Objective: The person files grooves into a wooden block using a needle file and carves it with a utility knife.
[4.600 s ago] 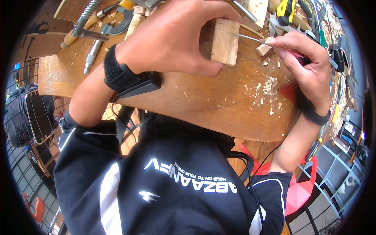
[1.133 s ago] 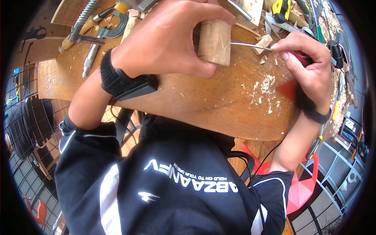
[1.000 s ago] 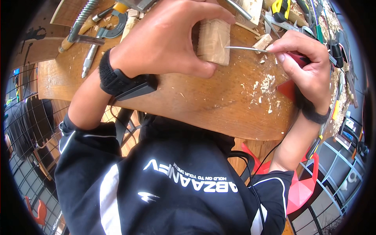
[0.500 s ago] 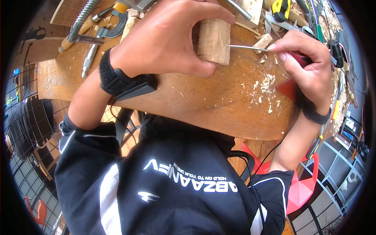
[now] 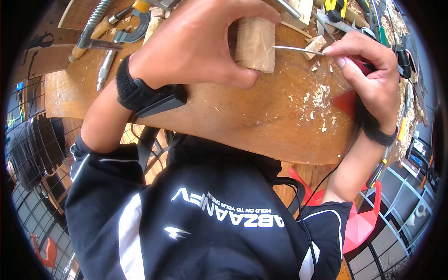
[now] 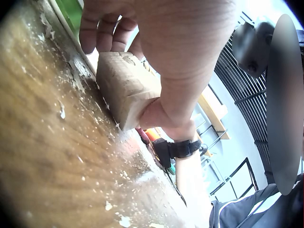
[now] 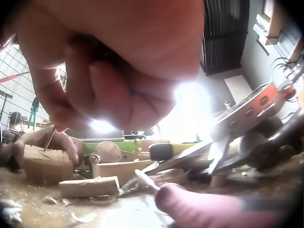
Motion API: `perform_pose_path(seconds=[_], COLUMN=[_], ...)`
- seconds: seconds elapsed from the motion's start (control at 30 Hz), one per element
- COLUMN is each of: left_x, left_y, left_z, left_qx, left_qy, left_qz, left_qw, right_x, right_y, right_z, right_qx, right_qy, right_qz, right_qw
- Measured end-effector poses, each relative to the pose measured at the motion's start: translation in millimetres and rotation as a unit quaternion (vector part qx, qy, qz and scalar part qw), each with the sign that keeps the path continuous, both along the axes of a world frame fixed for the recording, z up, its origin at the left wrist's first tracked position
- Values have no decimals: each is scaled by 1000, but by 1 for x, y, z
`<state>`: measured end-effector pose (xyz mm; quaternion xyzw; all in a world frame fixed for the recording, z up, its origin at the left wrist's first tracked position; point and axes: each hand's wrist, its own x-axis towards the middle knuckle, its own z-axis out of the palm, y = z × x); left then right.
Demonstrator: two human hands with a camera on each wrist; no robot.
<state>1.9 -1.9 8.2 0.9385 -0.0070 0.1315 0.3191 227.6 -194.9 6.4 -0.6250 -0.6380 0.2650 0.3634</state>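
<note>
My left hand (image 5: pixel 200 46) grips a squared wooden block (image 5: pixel 256 45) between thumb and fingers, just over the table. Fine notches line its left edge in the head view. In the left wrist view the block (image 6: pixel 124 88) is tilted, its lower edge close to the tabletop. Thumb and index finger of my right hand (image 5: pixel 366 65) pinch a thin-bladed carving tool (image 5: pixel 298 49); its tip meets the block's right edge. Dark red shows within that hand, its handle mostly hidden. The right wrist view has the thin blade (image 7: pixel 49 140) pointing down at the block's top.
Wood shavings (image 5: pixel 321 95) litter the wooden table (image 5: pixel 224 112). A small wood offcut (image 5: pixel 315 46) lies beside the blade. A micrometer (image 5: pixel 135 30) and a clamp (image 5: pixel 95 28) are at left; a yellow-black cutter (image 5: pixel 336 10) is at back right. A pink-handled tool (image 7: pixel 204 204) lies under the right hand.
Since the earliest frame the block has turned and moved left, showing a wider face. The blade has gone from over its face to its right edge; lately both hands shift slightly upward.
</note>
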Motion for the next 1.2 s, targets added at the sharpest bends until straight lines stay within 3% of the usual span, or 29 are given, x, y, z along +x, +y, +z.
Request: perform_pose_path(seconds=[0.17, 0.23, 0.37, 0.47, 0.53, 0.63, 0.8, 0.9, 0.97, 1.1, 1.2], left_x=[3, 4, 1, -3, -3, -2, -2, -2, -1, -4, -1], left_y=[4, 18, 20, 12, 0, 0, 1, 3, -1, 3, 0], left_z=[-10, -34, -32, -20, -3, -4, -6, -10, -2, -8, -3], left_qx=[-2, -6, -8, -12, -44, -42, -30, -46, -22, -42, -18], left_qy=[-6, -82, -66, -30, 2, -4, -12, -73, -11, -60, 0], left_qz=[-3, -41, -46, -10, 12, 6, 5, -30, -5, -22, 6], left_qw=[1000, 996, 997, 999, 999, 999, 999, 996, 1000, 997, 1000], right_x=[3, 7, 0, -2, 2, -8, -10, -12, -11, -9, -11], right_y=[-3, -5, -2, -4, -5, 0, 1, 2, 1, 2, 2], right_z=[-4, -1, 3, -5, -3, 2, 1, -2, -2, 5, 3], right_qx=[-8, -36, -44, -28, -28, -16, -7, 5, 20, 6, 6], right_qy=[1, -30, 5, 8, 4, -12, -18, -27, -24, -31, -45], right_qz=[-21, -40, -2, -73, -42, -5, -15, -34, -49, 5, -2], right_qw=[1000, 998, 999, 997, 999, 1000, 1000, 999, 998, 1000, 999])
